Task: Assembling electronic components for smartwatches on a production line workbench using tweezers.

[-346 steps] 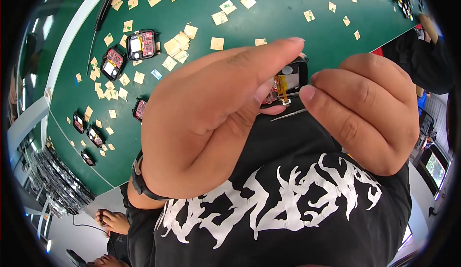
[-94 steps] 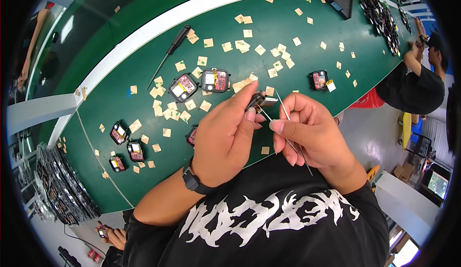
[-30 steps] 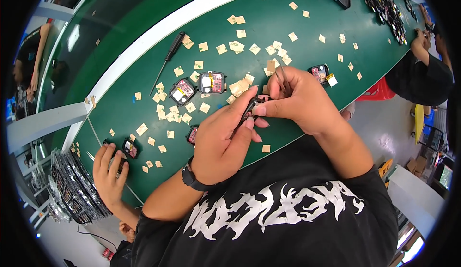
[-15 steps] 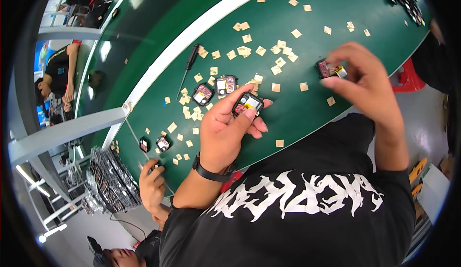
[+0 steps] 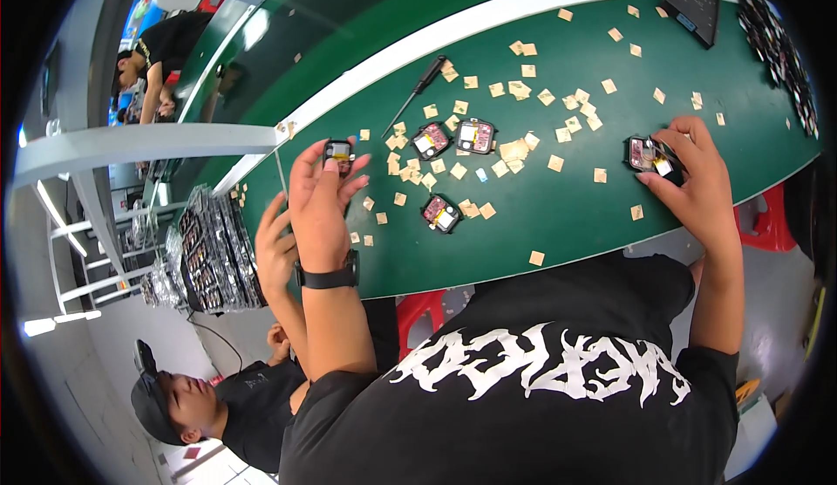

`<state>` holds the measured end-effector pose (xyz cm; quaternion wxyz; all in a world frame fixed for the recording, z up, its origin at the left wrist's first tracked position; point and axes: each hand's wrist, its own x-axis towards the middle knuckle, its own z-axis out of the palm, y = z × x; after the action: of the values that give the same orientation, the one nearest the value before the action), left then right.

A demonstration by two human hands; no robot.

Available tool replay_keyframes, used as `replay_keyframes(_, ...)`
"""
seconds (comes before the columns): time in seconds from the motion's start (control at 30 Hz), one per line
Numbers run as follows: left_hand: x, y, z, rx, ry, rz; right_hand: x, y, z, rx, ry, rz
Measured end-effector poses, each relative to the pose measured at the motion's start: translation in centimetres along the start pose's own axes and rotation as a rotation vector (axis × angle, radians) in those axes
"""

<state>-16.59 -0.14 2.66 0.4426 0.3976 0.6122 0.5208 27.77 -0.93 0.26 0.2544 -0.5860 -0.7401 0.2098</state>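
Note:
My left hand point(image 5: 324, 193), wearing a black wristband, is raised over the table's left part. Its thumb and fingers pinch a small black smartwatch case point(image 5: 340, 155) with yellow tape inside. At the right, my right hand point(image 5: 693, 171) grips the edge of another smartwatch case point(image 5: 643, 153), open, with a reddish circuit board and a silvery, yellow-taped battery hanging out. Between my hands lie three more open cases: one at the left point(image 5: 431, 140), one beside it point(image 5: 475, 136) and one nearer me point(image 5: 441, 214). A co-worker's hand point(image 5: 275, 249) is close beside my left wrist.
Small beige square stickers point(image 5: 519, 91) are scattered over the green table point(image 5: 540, 206). A black screwdriver point(image 5: 418, 88) lies toward the far edge. A black tray point(image 5: 691, 5) and a heap of dark parts point(image 5: 776, 58) stand far right. Stacked bagged trays point(image 5: 214, 249) and a grey post point(image 5: 148, 155) are left.
My view has shifted. My left hand has moved left, toward the co-worker's hand, with a smartwatch case in it. Another case now lies below the pair. My right hand has closed onto its case.

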Motion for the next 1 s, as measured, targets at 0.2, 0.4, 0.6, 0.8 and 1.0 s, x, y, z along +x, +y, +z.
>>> replay_keyframes(0.2, -2.4, 3.2, 2.0, -0.33, -0.225, -0.108, -0.8, 1.0, 0.6, 0.121, 0.064, -0.023)
replay_keyframes(0.4, -5.0, 6.2, 4.6, -0.061, -0.44, 0.049, -0.8, 0.6, 1.1, 0.051, 0.115, -0.063)
replay_keyframes(0.6, -5.7, 6.7, 5.8, -0.031, -0.51, 0.095, -1.0, 0.4, 1.4, 0.027, 0.163, -0.08)
replay_keyframes(0.8, 0.0, 1.6, 4.8, 0.17, -0.191, 0.054, -1.4, 0.5, 1.1, -0.042, 0.217, -0.054)
replay_keyframes(1.0, 4.9, -1.9, 1.2, 1.147, 0.11, 0.457, 0.5, -2.1, 2.2, 0.1, 0.147, -0.19)
